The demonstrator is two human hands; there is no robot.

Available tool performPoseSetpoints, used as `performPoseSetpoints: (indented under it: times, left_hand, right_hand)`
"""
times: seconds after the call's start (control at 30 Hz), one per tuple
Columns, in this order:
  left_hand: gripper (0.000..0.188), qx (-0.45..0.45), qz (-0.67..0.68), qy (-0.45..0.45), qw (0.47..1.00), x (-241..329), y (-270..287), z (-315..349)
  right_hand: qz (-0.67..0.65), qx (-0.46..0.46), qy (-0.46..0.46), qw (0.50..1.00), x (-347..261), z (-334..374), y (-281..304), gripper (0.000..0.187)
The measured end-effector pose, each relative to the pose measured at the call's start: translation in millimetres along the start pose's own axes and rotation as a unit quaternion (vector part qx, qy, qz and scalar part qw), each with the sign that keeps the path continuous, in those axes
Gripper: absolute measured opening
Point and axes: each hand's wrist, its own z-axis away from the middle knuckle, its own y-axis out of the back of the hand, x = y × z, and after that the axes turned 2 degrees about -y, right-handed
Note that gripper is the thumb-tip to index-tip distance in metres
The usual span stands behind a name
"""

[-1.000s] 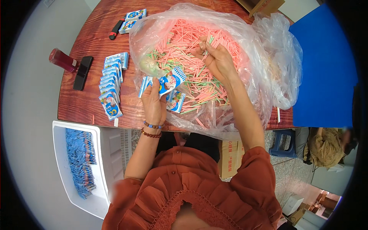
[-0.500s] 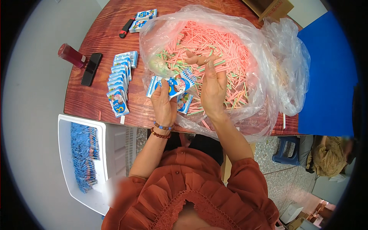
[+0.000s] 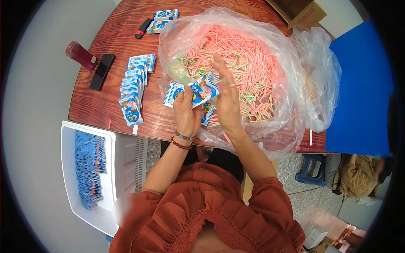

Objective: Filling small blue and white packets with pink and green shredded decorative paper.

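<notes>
My left hand (image 3: 186, 110) grips a small blue and white printed packet (image 3: 201, 89) over the near edge of a wooden table (image 3: 114, 50). My right hand (image 3: 228, 99) is pressed against the packet's right side, fingers straight and pointing away from me. Whether it carries any sticks is hidden. Behind both hands lies a wide clear plastic bag (image 3: 270, 46) heaped with pink and green sticks (image 3: 249, 67). More packets (image 3: 206, 114) lie under my hands.
A row of blue and white packets (image 3: 133, 86) stands left of my hands. A black phone (image 3: 101, 71), a red bottle (image 3: 80, 55) and two more packets (image 3: 162, 19) lie further out. A white bin (image 3: 122, 168) with blue packets sits lower left. A blue panel (image 3: 358, 92) is right.
My right hand came back from deep in the stick pile to the packet in my left hand. The packet rose a little toward me.
</notes>
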Motion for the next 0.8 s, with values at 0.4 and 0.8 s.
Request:
performPoseSetpoints:
  times: [0.4, 0.8]
  left_hand:
    - [0.035, -0.041, 0.117, 0.064, 0.990, 6, 9, -17]
    - [0.041, -0.050, 0.163, 0.038, 0.985, 33, 19, -18]
  right_hand:
    - [0.203, -0.104, -0.018, 0.973, -16, -11, 21, 0.063]
    - [0.238, -0.047, -0.030, 0.970, -16, -15, -18, 0.050]
